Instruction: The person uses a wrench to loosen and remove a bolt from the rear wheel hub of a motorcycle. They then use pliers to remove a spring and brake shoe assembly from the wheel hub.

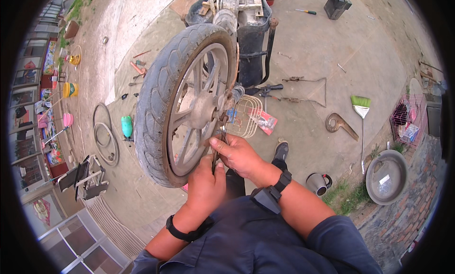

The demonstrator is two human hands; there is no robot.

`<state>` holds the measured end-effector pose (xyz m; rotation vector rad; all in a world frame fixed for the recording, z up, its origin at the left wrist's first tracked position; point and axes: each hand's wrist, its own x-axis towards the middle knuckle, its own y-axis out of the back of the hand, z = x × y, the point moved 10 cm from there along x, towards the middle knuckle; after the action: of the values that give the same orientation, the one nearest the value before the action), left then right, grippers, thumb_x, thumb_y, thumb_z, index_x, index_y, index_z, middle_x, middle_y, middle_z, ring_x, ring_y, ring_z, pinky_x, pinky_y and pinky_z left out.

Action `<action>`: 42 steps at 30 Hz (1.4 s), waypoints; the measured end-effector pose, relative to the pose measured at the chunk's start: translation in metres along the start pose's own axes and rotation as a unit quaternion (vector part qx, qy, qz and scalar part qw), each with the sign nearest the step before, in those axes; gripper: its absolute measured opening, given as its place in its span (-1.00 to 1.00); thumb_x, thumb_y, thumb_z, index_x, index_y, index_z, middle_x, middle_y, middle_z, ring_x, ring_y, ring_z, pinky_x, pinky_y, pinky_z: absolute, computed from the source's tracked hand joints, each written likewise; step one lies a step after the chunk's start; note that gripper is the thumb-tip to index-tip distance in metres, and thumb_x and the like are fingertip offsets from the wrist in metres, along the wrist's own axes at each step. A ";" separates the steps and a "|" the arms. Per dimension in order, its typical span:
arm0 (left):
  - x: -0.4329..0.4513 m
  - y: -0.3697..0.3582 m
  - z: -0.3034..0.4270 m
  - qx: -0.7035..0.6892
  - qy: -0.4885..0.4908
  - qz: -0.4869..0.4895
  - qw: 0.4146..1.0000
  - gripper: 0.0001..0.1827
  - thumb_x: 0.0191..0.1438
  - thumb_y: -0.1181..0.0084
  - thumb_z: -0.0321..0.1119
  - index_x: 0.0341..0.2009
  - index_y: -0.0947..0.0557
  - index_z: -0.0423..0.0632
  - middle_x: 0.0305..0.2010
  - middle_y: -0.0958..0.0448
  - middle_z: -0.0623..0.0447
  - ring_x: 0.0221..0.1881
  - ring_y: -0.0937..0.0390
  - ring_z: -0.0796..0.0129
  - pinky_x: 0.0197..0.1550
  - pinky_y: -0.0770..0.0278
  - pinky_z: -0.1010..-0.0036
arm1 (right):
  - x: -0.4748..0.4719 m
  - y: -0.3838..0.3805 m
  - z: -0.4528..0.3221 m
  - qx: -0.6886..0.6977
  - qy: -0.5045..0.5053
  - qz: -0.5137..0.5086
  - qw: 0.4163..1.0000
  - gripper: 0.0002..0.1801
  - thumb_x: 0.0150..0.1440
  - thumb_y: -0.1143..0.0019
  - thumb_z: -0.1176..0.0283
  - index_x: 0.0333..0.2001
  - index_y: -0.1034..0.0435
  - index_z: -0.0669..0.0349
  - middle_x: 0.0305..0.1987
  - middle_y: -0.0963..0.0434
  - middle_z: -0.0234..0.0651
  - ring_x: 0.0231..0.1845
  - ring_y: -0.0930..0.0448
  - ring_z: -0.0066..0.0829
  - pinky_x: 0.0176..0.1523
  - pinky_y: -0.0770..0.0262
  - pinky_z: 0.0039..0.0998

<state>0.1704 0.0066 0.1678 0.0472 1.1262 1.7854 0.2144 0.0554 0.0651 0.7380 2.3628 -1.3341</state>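
A spoked alloy motorcycle wheel with a worn tyre [153, 99] stands upright in front of me, still joined to the machine at its hub [202, 112]. Below the axle, my right hand [241, 154] pinches a slim metal tool [223, 131], perhaps pliers, whose tip is at the parts beside the hub. My left hand [208, 183] is just below and to the left, close to the wheel rim, with its fingers closed on a thin dark metal piece [214, 162]. Whether both hands hold the same tool cannot be told.
A wire basket [250, 114] lies behind my hands. Around are a green bottle [126, 126], hoses or inner tubes [106, 146], a broom [362, 110], a curved metal cover [339, 126], a metal jug [317, 184], a large basin [386, 177], a screwdriver [306, 11] and a folded chair [85, 178].
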 end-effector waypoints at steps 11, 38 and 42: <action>0.009 -0.021 -0.014 -0.015 -0.078 0.087 0.993 -0.78 0.30 0.01 -0.31 -0.09 -0.52 -0.21 -0.35 -0.58 -0.31 -0.33 -0.54 -0.30 -0.30 -0.48 -0.02 | 0.004 0.017 -0.018 -0.223 0.079 0.012 0.972 -0.61 0.33 -0.13 0.14 -0.16 -0.49 0.32 -0.30 -0.48 -0.50 -0.30 -0.40 -0.71 -0.22 -0.42 -0.49; 0.061 -0.161 -0.099 -0.151 -0.024 -0.092 0.984 -0.77 0.17 -0.04 -0.30 -0.21 -0.61 -0.18 -0.24 -0.61 -0.32 -0.22 -0.57 -0.28 -0.27 -0.52 0.01 | -0.013 0.050 -0.030 -0.644 0.174 0.139 0.732 -0.74 0.00 -0.30 0.32 -0.26 -0.53 0.23 -0.21 -0.56 -0.13 -0.22 -0.60 0.03 -0.16 -0.55 -0.11; 0.025 -0.151 -0.117 -0.138 -0.035 -0.138 0.980 -0.74 0.22 -0.03 -0.28 -0.24 -0.62 -0.22 -0.28 -0.62 -0.31 -0.20 -0.59 -0.24 -0.24 -0.52 0.06 | -0.015 0.040 0.000 -0.661 0.109 0.090 0.737 -0.68 0.01 -0.32 0.22 -0.28 -0.55 0.25 -0.23 -0.57 -0.12 -0.24 -0.61 0.00 -0.15 -0.55 -0.13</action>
<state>0.2078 -0.0398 -0.0154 -0.2015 0.7851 1.6598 0.2500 0.0678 0.0454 0.5677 2.4980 0.6729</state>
